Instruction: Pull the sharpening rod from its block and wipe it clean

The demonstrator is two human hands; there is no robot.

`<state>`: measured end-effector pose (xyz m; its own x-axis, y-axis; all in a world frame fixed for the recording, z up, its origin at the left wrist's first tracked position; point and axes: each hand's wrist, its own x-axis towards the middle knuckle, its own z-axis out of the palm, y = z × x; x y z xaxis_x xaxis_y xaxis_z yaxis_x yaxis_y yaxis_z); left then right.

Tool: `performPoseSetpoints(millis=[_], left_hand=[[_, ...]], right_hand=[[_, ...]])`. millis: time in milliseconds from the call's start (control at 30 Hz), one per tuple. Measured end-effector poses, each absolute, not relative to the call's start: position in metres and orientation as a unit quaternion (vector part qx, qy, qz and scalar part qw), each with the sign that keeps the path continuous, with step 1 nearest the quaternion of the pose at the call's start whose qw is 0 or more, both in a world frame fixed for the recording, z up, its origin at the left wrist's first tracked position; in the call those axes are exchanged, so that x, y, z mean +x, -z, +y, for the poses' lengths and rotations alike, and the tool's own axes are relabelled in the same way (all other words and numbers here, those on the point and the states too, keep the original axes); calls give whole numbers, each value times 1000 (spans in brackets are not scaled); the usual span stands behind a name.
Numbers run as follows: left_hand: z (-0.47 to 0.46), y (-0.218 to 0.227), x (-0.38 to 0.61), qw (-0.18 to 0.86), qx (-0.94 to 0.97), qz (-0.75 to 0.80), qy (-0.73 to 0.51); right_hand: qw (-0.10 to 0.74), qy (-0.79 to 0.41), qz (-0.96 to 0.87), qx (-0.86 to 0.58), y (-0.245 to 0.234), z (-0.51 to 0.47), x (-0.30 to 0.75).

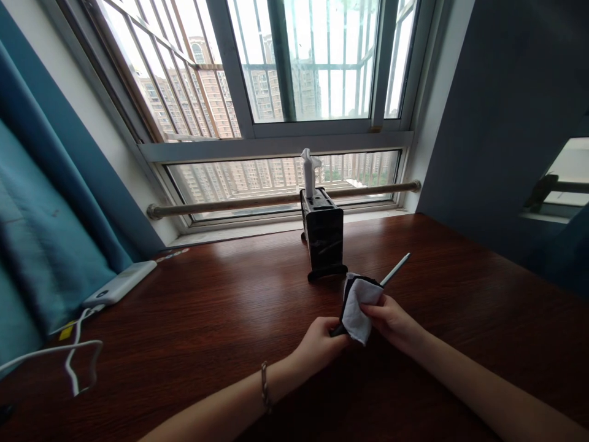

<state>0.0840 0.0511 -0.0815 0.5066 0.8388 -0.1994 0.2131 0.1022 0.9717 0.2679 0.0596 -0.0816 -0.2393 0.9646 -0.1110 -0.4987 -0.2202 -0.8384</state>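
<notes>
left hand [319, 345] grips a black object [339, 330], hard to identify; right hand [394, 320] pinches white cloth [359, 313].

You have one plain white soft cloth [361, 310], one black handheld object [339, 330], one black boxy tissue holder [326, 236], one red-brown wood-grained tabletop [230, 282], and one teal-blue fabric curtain [46, 209].

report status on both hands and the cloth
Left hand gripping black object. Right hand pinching white cloth over it. Black tissue box just beyond; slim white stick partly hidden.
</notes>
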Motion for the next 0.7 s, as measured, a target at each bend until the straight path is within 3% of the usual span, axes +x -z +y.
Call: performPoseSetpoints(millis=[200,467,700], left_hand=[[56,75,78,683,543,438,-215],[54,76,79,668,561,438,-214],[52,74,81,668,569,429,-215]], right_hand=[[601,-670,-261,-349,82,79,285],[733,-554,-154,-362,75,109,330],[772,-523,-86,-352,68,115,338]])
